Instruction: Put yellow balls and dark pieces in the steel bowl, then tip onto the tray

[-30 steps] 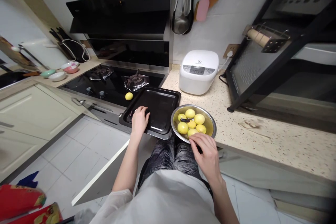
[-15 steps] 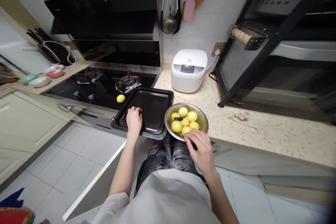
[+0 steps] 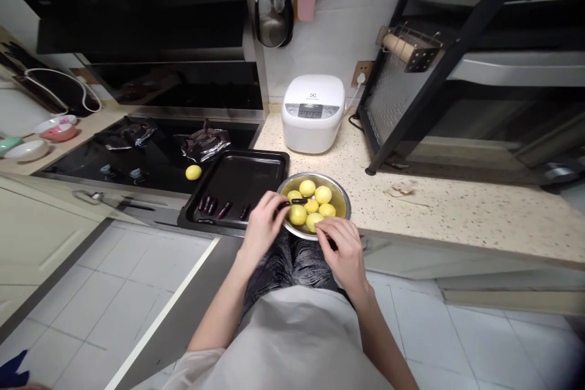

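Leaving the tray (image 3: pixel 242 180), the left hand (image 3: pixel 262 225) joins the right hand (image 3: pixel 343 250), centring work on the bowl (image 3: pixel 342 200); curled fingers near a dark piece (image 3: pixel 299 201) and yellow fruit (image 3: pixel 313 220), pinching unclear.

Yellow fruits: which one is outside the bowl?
The yellow fruit on the black stove, left of the dark tray in the picture; the others visible sit in the metal bowl.

L hand (image 3: pixel 264 222) part-hides the dark piece (image 3: pixel 285 203) pinched in its fingers, plus tray's (image 3: pixel 247 180) nr R corner; R hand (image 3: pixel 343 247) masks front yellow fruit's (image 3: pixel 313 220) edge, grip unclear. Green bowl (image 3: pixel 8 145) cropped L, ladle (image 3: pixel 273 29) cropped top; rice cooker (image 3: pixel 313 131) panel txt too sm. to read.
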`<state>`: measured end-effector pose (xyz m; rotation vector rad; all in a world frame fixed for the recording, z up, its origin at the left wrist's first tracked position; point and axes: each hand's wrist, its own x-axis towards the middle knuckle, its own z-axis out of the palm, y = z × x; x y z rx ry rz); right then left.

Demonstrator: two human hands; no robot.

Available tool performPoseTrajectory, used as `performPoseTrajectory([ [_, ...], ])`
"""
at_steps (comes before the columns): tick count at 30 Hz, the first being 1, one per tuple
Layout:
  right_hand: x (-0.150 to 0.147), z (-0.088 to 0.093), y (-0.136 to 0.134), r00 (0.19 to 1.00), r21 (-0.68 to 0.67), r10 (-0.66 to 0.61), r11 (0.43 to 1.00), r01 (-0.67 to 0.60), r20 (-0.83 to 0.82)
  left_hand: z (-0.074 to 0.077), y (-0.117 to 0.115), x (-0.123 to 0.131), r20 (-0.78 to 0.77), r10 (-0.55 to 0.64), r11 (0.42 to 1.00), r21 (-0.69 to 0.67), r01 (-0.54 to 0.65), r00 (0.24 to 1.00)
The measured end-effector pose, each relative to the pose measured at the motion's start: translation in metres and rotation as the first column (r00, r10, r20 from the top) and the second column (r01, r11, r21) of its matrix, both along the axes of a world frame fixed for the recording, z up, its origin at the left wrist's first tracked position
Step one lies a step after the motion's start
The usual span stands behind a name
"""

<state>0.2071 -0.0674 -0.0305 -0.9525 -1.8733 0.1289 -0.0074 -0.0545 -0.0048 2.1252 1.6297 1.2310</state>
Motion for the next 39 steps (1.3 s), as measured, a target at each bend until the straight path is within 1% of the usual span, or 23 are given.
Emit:
performPoseTrajectory([
  [1,0.000,0.000,0.000,1.000,0.002,0.002,1.000,-0.002,0.003,-0.001,-0.001,0.011,-0.009,-0.030,0.999,-0.016,0.030,1.000],
  [3,0.000,-0.001,-0.001,1.000,0.003,0.006,1.000,-0.006,0.006,-0.004,-0.002,0.028,-0.058,-0.047,0.998,-0.044,0.044,0.997],
  [6,0.002,-0.001,0.000,1.000,-0.006,0.001,1.000,-0.001,-0.004,-0.008,0.002,0.044,-0.162,-0.015,0.998,-0.061,0.005,0.987],
  [8,0.004,0.000,0.000,1.000,-0.013,-0.006,1.000,0.005,-0.013,-0.010,0.006,0.051,-0.198,0.011,0.998,-0.059,-0.024,0.980],
  [11,0.005,0.000,0.001,1.000,-0.018,-0.009,1.000,0.009,-0.016,-0.011,0.009,0.055,-0.181,0.028,0.997,-0.069,-0.041,0.983],
  [16,0.006,-0.001,0.002,1.000,-0.015,-0.012,1.000,0.012,-0.011,-0.014,0.008,0.055,-0.084,-0.015,0.993,-0.117,0.005,0.996],
  [21,0.006,-0.002,0.002,1.000,-0.012,-0.005,1.000,0.005,-0.008,-0.012,0.001,0.051,-0.086,-0.050,0.993,-0.106,0.041,0.995],
  [24,0.007,-0.002,0.002,1.000,-0.025,-0.006,1.000,0.006,-0.013,-0.006,-0.005,0.044,-0.049,-0.067,0.992,-0.108,0.062,0.997],
  [26,0.008,-0.002,0.003,1.000,-0.024,-0.004,1.000,0.004,-0.015,-0.001,-0.009,0.034,-0.018,-0.048,0.994,-0.099,0.046,0.999],
  [29,0.007,-0.002,0.002,1.000,-0.009,-0.001,1.000,0.001,-0.024,0.005,-0.012,0.010,-0.029,0.051,0.995,-0.086,-0.054,0.998],
  [32,0.005,-0.003,0.002,1.000,-0.007,0.011,1.000,-0.011,-0.026,0.007,-0.013,-0.019,-0.119,0.140,0.981,-0.119,-0.154,0.983],
  [33,0.004,-0.003,0.001,1.000,-0.008,0.015,1.000,-0.015,-0.024,0.007,-0.013,-0.027,-0.155,0.142,0.976,-0.143,-0.164,0.978],
  [35,0.002,-0.003,0.001,1.000,-0.003,0.020,1.000,-0.020,-0.017,0.004,-0.012,-0.039,-0.217,0.105,0.968,-0.203,-0.150,0.970],
  [39,0.002,-0.002,0.000,1.000,0.018,0.020,1.000,-0.020,-0.007,-0.003,-0.008,-0.046,-0.259,0.001,0.952,-0.296,-0.080,0.966],
])
